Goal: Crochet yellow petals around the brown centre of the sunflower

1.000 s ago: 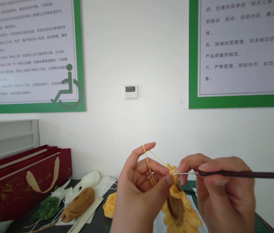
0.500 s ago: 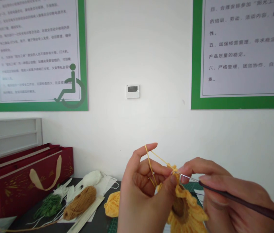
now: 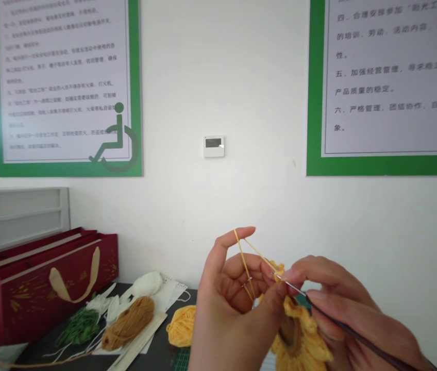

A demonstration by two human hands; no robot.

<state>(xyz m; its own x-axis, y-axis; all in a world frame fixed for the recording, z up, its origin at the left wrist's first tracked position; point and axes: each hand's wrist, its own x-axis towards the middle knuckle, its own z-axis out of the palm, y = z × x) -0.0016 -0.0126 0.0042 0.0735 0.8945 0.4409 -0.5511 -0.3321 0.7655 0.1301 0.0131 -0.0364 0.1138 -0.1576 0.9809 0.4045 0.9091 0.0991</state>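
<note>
A yellow crocheted flower with a brown centre (image 3: 299,335) hangs below my fingers, partly hidden by both hands. My left hand (image 3: 237,304) pinches its upper edge between thumb and fingers. Yellow yarn (image 3: 257,251) loops over the raised left index finger and runs down to the stitches. In my right hand (image 3: 342,304) is a crochet hook (image 3: 293,287) with a metal shaft and a dark handle, its tip at the stitches by my left fingertips. The right index finger touches the work near the hook's tip.
Left of my hands, a yellow yarn ball (image 3: 181,325), a brown skein (image 3: 129,322), green yarn (image 3: 78,327) and white yarn (image 3: 147,283) lie on the dark table. A dark red gift bag (image 3: 44,288) stands at far left. Part of a green cutting mat (image 3: 182,359) shows.
The hook's handle has swung lower and its shaft slopes more steeply. Both hands and the flower sit slightly further right in view; the background has shifted slightly right too.
</note>
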